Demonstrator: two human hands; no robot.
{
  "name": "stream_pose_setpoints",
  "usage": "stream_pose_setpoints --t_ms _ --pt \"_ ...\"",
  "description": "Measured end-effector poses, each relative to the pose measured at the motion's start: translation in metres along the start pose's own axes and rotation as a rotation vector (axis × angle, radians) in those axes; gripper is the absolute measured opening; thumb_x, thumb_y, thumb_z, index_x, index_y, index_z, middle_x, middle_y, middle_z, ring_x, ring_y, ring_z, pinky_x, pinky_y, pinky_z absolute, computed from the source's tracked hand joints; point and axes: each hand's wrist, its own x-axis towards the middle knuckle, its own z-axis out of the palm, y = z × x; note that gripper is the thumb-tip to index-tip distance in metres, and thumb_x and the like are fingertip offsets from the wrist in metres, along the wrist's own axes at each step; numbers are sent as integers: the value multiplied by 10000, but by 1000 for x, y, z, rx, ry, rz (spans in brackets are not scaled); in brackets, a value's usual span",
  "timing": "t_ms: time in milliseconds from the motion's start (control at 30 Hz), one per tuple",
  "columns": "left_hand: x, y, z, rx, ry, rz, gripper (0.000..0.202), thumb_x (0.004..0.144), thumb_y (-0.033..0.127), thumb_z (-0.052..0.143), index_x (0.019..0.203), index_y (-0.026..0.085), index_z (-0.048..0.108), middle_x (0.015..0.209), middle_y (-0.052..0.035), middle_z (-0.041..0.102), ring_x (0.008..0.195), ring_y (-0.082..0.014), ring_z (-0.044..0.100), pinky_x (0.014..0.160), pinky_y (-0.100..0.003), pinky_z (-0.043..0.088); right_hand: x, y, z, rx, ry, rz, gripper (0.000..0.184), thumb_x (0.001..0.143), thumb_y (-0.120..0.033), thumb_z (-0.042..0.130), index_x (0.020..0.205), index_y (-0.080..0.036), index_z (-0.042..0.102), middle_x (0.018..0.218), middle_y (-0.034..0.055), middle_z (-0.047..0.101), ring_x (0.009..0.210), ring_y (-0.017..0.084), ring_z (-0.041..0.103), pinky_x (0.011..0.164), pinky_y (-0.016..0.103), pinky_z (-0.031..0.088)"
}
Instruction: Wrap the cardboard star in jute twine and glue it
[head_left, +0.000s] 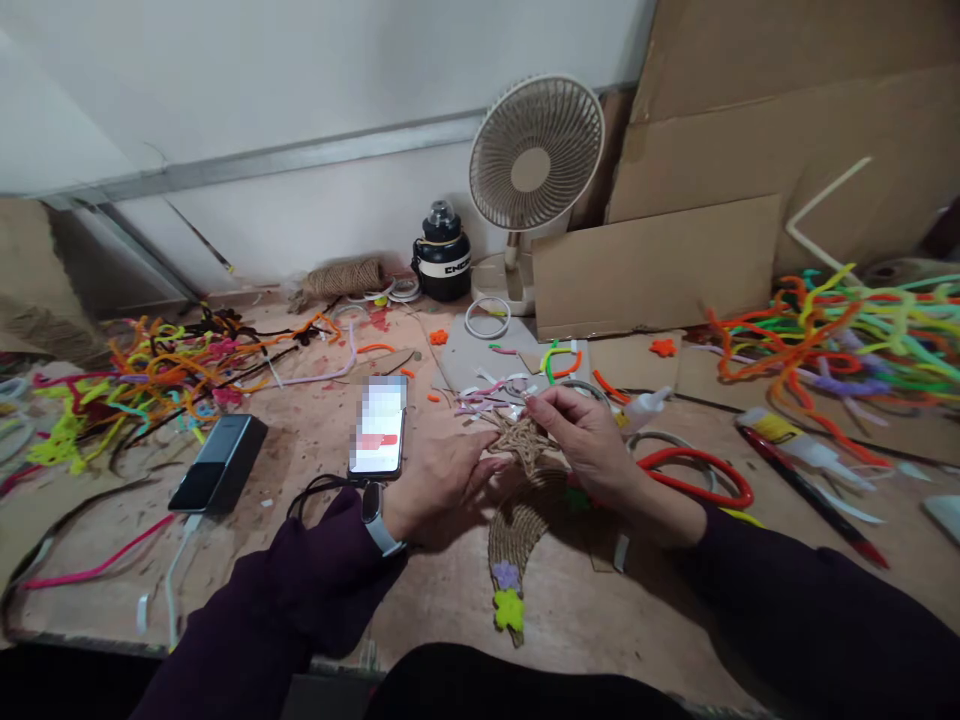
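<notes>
A jute-wrapped craft piece (517,520) lies on the wooden table, with a star shape at its top and small purple and yellow-green flowers (508,600) at its lower end. My left hand (439,475) lies flat beside the star, fingers stretched out and pressing its left side. My right hand (589,440) rests over the star's right side, fingertips pinched together at its upper point on something too small to make out. A watch sits on my left wrist.
A phone (380,428) with a cable lies left of my hands, a dark power bank (217,465) further left. Red-handled scissors (697,475), glue bottle (645,405), glue gun stick (814,490), piles of pipe cleaners (157,375) both sides, fan (534,165), cardboard (652,265), twine roll (345,278).
</notes>
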Motion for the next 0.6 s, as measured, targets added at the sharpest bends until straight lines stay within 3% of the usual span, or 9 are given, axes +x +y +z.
stream_pose_setpoints --t_ms 100,233,433,500,600 --pt "-2 -2 2 159 55 171 309 1064 299 326 1210 151 554 926 -88 713 836 -204 706 769 -334 576 0 1 2 10 -8 4 485 792 -661 674 709 -191 589 643 -28 481 597 116 406 548 261 332" --pt "-5 -9 7 142 100 225 277 1044 294 408 1218 135 555 818 -67 694 734 -195 689 690 -313 564 -2 0 5 24 7 -4 479 799 -650 672 690 -194 571 638 -36 456 596 112 395 549 256 337" --pt "-2 0 7 -480 43 -171 381 1009 492 461 1182 182 597 1091 -124 693 1010 -239 683 907 -411 555 -1 -1 5 39 54 -15 472 797 -642 676 687 -194 579 648 -28 486 609 117 423 557 254 365" --pt "1 12 8 -655 0 -274 435 1045 502 350 1236 162 542 1117 -144 688 1001 -225 697 814 -364 587 0 1 5 44 95 -19 469 804 -649 662 706 -197 582 654 -26 495 612 119 430 557 253 374" --pt "4 28 13 -900 -160 -366 553 1016 621 304 1094 135 559 938 -143 721 771 -200 728 633 -309 587 -1 4 7 44 146 -26 470 815 -660 639 732 -201 588 645 -30 489 603 119 424 544 249 370"
